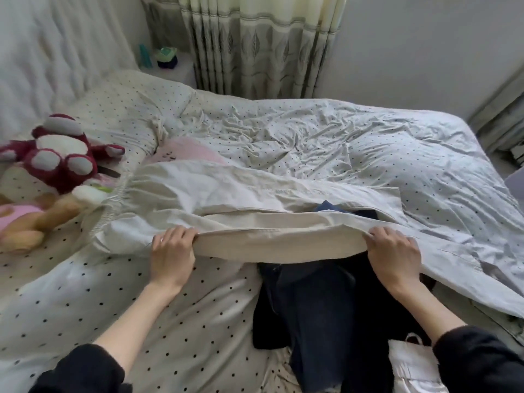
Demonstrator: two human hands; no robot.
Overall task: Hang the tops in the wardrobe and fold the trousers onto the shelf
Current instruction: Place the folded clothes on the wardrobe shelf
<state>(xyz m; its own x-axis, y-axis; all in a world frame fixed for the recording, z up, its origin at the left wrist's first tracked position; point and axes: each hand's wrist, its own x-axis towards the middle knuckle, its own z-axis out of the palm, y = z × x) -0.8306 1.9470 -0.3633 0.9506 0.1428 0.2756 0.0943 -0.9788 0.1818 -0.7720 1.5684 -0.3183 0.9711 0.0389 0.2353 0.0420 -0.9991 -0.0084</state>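
With the left hand (170, 251) and right hand (392, 251) each gripping the cream trousers (226, 199), keep the fold edge taut and level above the bed (141, 307).

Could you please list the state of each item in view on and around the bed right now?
Beige trousers: spread across the bed, near edge lifted, elastic waistband at the left.
Left hand: grips the trousers' near edge.
Right hand: grips the same edge.
Dark jeans: crumpled, partly under the trousers.
Dotted duvet: rumpled.
Red plush toy: lying by the pillow.
Curtain: drawn.
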